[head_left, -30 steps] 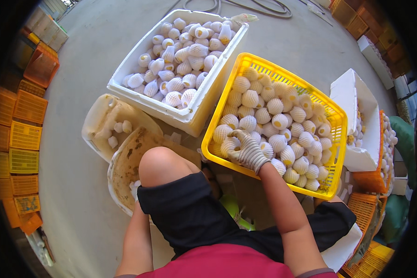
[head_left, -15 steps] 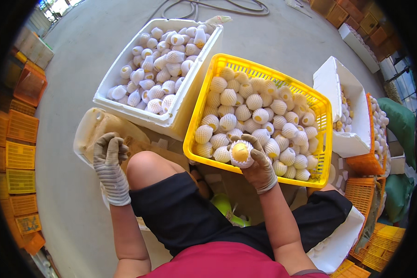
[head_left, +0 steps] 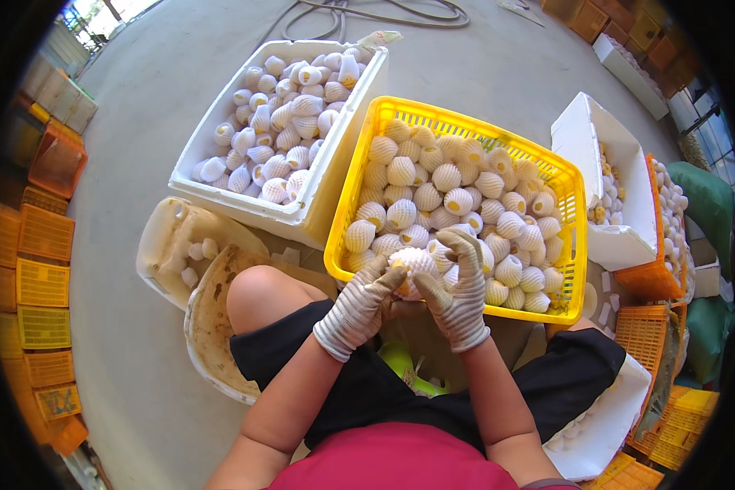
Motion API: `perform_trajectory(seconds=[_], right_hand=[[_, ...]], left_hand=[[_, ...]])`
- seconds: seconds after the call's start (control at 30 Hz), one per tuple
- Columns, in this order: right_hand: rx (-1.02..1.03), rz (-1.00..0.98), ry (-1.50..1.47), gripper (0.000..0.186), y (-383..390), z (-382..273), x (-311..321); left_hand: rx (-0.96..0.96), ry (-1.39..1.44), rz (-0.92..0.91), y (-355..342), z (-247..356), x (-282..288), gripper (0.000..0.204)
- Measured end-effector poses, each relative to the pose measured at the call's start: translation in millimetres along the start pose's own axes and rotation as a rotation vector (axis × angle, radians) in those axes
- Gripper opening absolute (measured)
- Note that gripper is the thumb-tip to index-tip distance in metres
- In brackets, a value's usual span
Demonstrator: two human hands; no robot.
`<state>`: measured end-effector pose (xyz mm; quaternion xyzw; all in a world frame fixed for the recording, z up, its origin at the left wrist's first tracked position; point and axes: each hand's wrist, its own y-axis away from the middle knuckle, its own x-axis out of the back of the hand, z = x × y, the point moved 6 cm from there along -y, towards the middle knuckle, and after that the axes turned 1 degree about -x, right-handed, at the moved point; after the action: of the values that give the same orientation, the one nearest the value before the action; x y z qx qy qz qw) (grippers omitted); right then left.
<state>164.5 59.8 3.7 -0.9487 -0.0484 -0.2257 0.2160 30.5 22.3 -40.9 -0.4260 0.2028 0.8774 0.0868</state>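
Just above the near edge of the yellow basket point(head_left: 347, 245), a yellow fruit in a white foam net point(head_left: 414, 260) is held between my two gloved hands. My left hand point(head_left: 358, 306) closes on its left side, thumb and fingers against the net. On the other side my right hand point(head_left: 459, 294) presses its thumb to the fruit, with the index finger arched above. A bit of yellow skin shows near the left thumb; the underside is hidden by the hands. Many netted fruits point(head_left: 447, 176) fill the basket behind them.
A white foam box point(head_left: 235, 204) full of netted fruits stands left of the basket. Beside my left knee are a cut plastic jug point(head_left: 159, 237) and a stained tub point(head_left: 200, 343). At right is another foam box point(head_left: 576, 147); orange crates point(head_left: 45, 233) line the left.
My left hand has come from beside the jug, over my left knee, to the fruit. My right hand, still on the fruit, has turned and now grips it from the right side.
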Motion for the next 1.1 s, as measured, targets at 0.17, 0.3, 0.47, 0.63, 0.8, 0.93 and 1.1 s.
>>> perform_trajectory(seconds=[0.17,0.3,0.47,0.63,0.8,0.93,1.1], right_hand=[[-0.029,-0.209,0.220,0.042,1,-6,-19],[0.062,-0.196,0.178,0.017,-4,-1,-21],[0.053,-0.125,0.187,0.008,2,1,-25],[0.008,-0.021,0.084,0.007,7,11,-23],[0.096,-0.061,0.158,0.009,9,2,-24],[0.137,-0.115,0.039,0.010,12,-14,-30],[-0.369,-0.148,-0.368,0.016,-2,42,-34]], left_hand=[[-0.078,0.000,0.118,0,-5,23,0.049],[-0.044,-0.166,0.197,0,-3,30,0.048],[-0.009,-0.056,0.243,-5,-6,41,0.052],[0.029,-0.065,0.237,-10,-7,40,0.051],[0.002,-0.107,0.243,-8,-5,37,0.057],[-0.045,-0.079,0.210,11,6,34,0.059],[-0.294,-0.121,0.274,82,92,27,0.062]])
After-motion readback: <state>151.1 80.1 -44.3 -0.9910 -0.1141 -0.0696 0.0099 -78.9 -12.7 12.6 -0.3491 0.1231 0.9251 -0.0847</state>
